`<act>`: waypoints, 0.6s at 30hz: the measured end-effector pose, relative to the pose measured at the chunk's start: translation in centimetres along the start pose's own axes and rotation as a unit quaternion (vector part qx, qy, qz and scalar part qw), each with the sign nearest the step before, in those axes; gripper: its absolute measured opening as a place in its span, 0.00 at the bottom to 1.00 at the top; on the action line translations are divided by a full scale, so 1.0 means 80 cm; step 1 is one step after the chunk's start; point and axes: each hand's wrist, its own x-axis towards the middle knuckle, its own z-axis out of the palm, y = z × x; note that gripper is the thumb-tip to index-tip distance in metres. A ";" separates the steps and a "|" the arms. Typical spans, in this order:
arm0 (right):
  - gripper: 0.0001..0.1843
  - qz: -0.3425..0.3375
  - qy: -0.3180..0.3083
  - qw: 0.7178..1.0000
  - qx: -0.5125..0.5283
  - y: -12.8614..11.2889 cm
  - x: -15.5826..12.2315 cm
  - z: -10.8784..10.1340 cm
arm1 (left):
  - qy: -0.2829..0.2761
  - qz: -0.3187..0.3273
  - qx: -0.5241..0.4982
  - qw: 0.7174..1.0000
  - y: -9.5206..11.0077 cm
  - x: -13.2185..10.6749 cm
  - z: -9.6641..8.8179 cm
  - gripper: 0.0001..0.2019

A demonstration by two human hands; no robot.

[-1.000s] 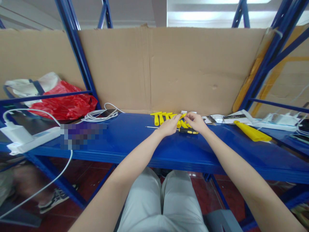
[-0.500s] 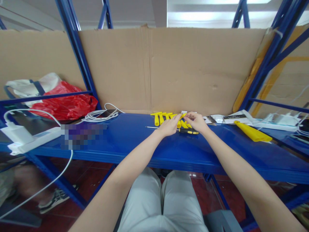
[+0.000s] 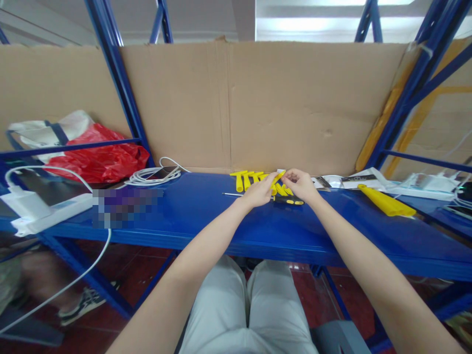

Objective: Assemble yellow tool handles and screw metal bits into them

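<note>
My left hand (image 3: 259, 191) is closed on a small yellow plastic piece (image 3: 279, 177), held just above the blue shelf top. Opposite it, my right hand (image 3: 300, 184) pinches at the same piece, its fingertips close to those of the left. Beyond and beside the left hand, several yellow T-shaped plastic parts (image 3: 239, 183) lie in a row. More yellow parts (image 3: 282, 190) show below the fingers, partly hidden. Right in front of the hands lies a screwdriver (image 3: 289, 200) with a black and yellow handle, its shaft pointing left.
A yellow tapered piece (image 3: 385, 200) lies to the right, near white packets (image 3: 363, 179) and chargers. On the left are a power strip (image 3: 55, 216), coiled white cable (image 3: 153, 175) and a red plastic bag (image 3: 103, 155). A cardboard wall (image 3: 287, 108) stands behind. Another person's leg shows below left.
The yellow piece between my fingers has tilted slightly, and my right fingertips have shifted a little. Everything else stays in place.
</note>
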 end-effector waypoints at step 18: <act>0.05 -0.022 -0.011 0.992 -0.123 -0.011 -0.004 -0.007 | 0.018 -0.017 -0.166 0.986 -0.006 0.007 0.002 0.32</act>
